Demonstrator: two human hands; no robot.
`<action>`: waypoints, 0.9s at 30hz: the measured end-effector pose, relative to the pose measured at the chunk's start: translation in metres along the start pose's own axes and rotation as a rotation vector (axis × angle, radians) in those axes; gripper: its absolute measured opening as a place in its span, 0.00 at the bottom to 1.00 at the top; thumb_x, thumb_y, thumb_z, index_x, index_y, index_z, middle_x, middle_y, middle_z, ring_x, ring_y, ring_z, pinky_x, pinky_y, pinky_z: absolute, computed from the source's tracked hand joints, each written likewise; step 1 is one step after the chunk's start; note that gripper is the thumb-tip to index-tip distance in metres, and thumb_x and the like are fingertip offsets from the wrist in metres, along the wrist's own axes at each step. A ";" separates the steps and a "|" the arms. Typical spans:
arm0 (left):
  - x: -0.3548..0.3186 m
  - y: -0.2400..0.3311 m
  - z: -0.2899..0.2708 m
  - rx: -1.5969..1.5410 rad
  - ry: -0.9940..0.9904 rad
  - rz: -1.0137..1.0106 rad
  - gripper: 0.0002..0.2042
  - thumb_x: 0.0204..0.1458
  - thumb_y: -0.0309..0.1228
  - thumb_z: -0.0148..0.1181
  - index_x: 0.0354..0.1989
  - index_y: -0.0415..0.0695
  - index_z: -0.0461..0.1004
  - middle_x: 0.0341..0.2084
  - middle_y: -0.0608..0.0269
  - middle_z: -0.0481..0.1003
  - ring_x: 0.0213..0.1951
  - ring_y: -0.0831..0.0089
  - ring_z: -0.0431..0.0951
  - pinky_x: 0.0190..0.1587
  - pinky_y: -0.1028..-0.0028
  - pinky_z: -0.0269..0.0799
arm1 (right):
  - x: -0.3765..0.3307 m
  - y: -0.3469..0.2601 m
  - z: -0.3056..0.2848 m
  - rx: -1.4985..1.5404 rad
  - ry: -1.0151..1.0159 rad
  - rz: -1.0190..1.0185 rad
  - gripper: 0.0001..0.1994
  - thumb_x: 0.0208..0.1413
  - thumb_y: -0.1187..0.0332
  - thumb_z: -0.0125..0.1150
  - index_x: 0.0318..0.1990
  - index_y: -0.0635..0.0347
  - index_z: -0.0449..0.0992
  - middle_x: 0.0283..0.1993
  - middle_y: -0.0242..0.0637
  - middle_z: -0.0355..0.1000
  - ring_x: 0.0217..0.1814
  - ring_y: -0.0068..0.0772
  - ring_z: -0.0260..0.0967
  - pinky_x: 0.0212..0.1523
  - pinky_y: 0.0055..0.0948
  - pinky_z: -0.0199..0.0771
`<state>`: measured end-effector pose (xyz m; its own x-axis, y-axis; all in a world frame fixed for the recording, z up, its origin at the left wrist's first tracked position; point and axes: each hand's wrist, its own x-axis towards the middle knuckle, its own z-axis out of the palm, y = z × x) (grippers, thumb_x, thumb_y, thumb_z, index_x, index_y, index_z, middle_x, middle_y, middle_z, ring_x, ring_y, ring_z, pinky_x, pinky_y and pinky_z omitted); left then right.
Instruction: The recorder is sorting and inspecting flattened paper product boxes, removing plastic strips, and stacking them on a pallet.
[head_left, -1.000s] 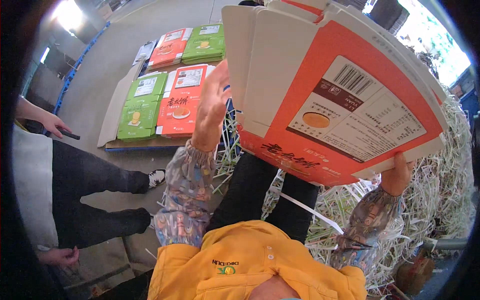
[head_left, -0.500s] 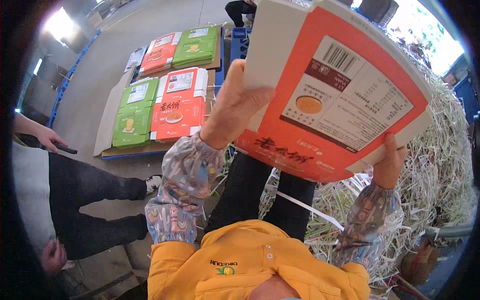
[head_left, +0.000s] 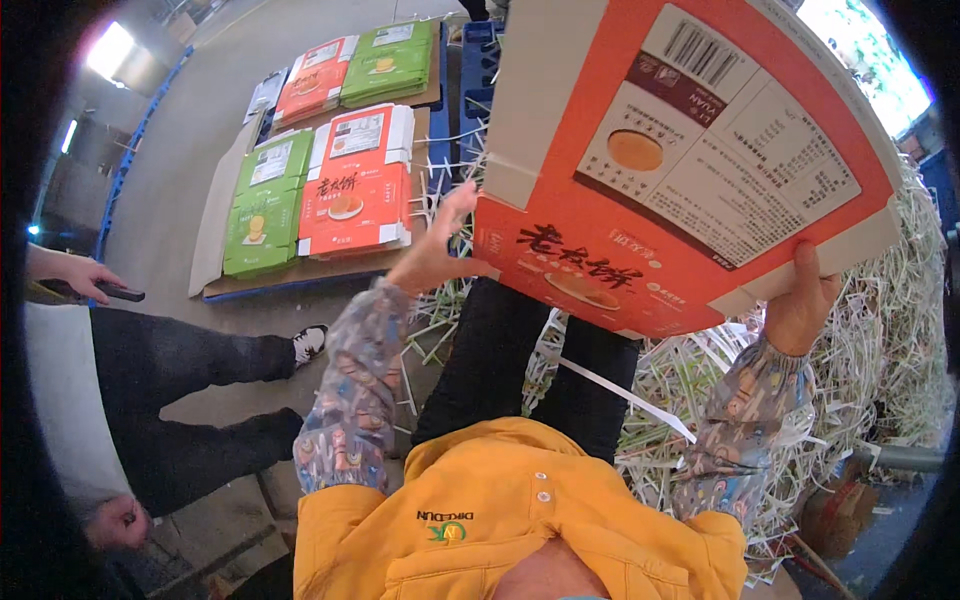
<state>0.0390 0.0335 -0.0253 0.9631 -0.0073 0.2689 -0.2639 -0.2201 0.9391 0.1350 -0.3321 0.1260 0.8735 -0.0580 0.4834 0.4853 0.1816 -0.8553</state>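
A flat orange-red and white printed carton, possibly several in a stack, is raised and tilted in front of me. My right hand grips its lower right edge, thumb over the printed face and fingers hidden behind. At the carton's left side is my left hand, its fingers spread and holding nothing. The left thumb tip lies close to the lower left corner; whether it touches I cannot tell.
Ahead to the left, a blue pallet carries green cartons and red cartons in flat stacks on cardboard. Shredded paper strips heap up on the right. Another person stands at left, a dark object in hand.
My left hand has let go of the carton's left edge and moved down and left, fingers spreading. The carton has shifted slightly to the right, still in my right hand.
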 end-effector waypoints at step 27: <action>0.045 -0.026 0.059 -0.685 0.102 -0.531 0.12 0.43 0.27 0.58 0.36 0.43 0.65 0.24 0.70 0.69 0.21 0.84 0.69 0.20 0.84 0.66 | 0.065 0.197 -0.116 -0.752 -0.309 0.259 0.12 0.55 0.56 0.47 0.36 0.54 0.64 0.28 0.28 0.64 0.25 0.17 0.60 0.22 0.17 0.59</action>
<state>0.0924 -0.0186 -0.0505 0.9670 0.0243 -0.2537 0.2137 0.4653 0.8590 0.2914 -0.4145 -0.0326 0.9637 0.1858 0.1916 0.2638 -0.5540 -0.7896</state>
